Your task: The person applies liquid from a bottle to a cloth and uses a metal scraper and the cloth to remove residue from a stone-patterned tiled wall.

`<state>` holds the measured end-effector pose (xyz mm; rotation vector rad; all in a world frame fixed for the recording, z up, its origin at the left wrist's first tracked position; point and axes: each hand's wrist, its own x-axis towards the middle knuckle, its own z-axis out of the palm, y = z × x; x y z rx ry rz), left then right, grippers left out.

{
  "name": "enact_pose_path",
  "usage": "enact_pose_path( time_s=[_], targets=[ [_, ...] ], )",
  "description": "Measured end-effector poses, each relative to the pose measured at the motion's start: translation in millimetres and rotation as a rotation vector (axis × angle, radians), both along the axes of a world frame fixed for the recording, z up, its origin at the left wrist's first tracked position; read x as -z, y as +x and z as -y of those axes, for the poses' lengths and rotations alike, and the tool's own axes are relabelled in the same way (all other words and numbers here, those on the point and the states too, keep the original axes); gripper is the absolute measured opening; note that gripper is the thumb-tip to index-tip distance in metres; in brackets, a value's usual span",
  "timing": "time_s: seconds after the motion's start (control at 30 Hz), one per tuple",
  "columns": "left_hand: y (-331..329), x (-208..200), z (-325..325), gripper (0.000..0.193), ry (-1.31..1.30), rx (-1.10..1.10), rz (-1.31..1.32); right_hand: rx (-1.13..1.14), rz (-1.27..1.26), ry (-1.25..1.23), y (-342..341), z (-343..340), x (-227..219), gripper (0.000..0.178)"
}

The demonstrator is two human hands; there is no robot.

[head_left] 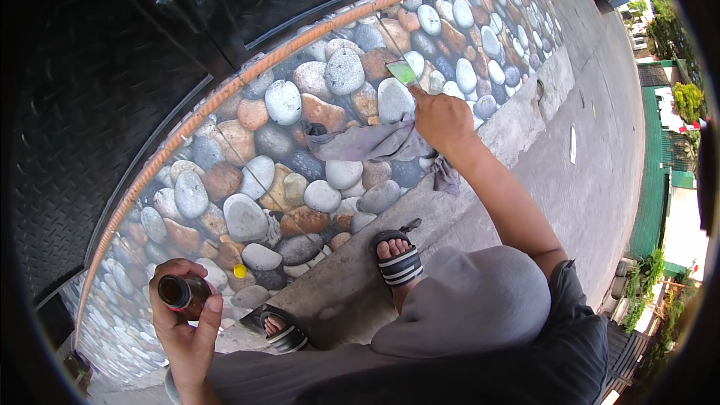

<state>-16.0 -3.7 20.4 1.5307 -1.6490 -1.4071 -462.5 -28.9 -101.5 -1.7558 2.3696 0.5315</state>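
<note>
A small brown glass bottle [196,296] is held in my left hand [187,330], its uncapped mouth turned up toward me. On the stone-patterned surface [322,196] beside that hand lies a round yellow cap [240,271]. My right hand [444,121] reaches far forward, closed on a small scraper with a green blade [403,71]; its handle is mostly hidden by the fingers. A grey cloth [367,142] stretches out just below the right hand, with another bunched part by the wrist. Whether the fingers also grip the cloth, I cannot tell.
An orange-brown strip [285,46] edges the stones, with a black textured metal panel [90,105] beyond. My sandalled feet [397,259] stand by the concrete ledge [330,270]. Grey pavement [592,150] stretches right toward a green wall [651,172] and plants.
</note>
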Motion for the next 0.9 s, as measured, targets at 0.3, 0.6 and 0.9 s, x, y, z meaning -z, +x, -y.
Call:
enact_pose_path(
  time_s=[0.3,0.6,0.9],
  targets=[
    [4.3,-3.7,-2.1,0.046,-0.045,0.015,-0.005,-0.012,0.05,-0.012,0.5,0.2,4.9,0.05],
    [5.2,0.4,-3.5,0.045,-0.115,0.063,0.007,0.007,0.038,-0.083,-10.0,7.2,10.3,0.049],
    [-2.1,-6.4,-3.5,0.046,0.007,-0.023,-0.008,-0.093,-0.025,-0.072,6.1,40.1,7.9,0.047]
  ],
)
